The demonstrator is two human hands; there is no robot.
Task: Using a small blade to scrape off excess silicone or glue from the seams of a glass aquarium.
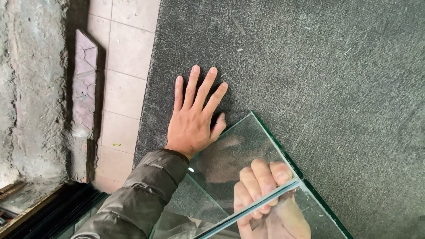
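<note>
The left hand point(193, 116) lies flat and open on the dark grey carpeted table point(318, 66), palm down, fingers spread and pointing away from the person, gripping nothing. Its thumb reaches toward the near corner of a clear glass pane point(239, 146) with green-tinted edges, and seems just to touch that edge, though the reflections there make the contact hard to judge. An olive padded sleeve point(146, 190) covers the forearm up to the wrist. The right hand point(265, 194) is curled around the glass lower in the view: its fingers point(259, 175) wrap over the upper edge of a glass sheet, with the knuckles toward the camera and the fingertips seen through the transparent material, so this hand is clasping the glass edge. The glass lies across the near right part of the table, its far corner pointing toward the middle of the carpet and its long green edge point(292, 163) running diagonally down to the right; a second edge crosses beneath the right hand's fingers, so there may be two sheets meeting or overlapping here, which the view does not settle. To the left of the table a pale tiled floor point(126, 48) shows, with a narrow patterned paving block point(84, 79) lying along a rough concrete wall point(31, 88). At the lower left corner dark stacked panels point(53, 212) lean beside the floor.
</note>
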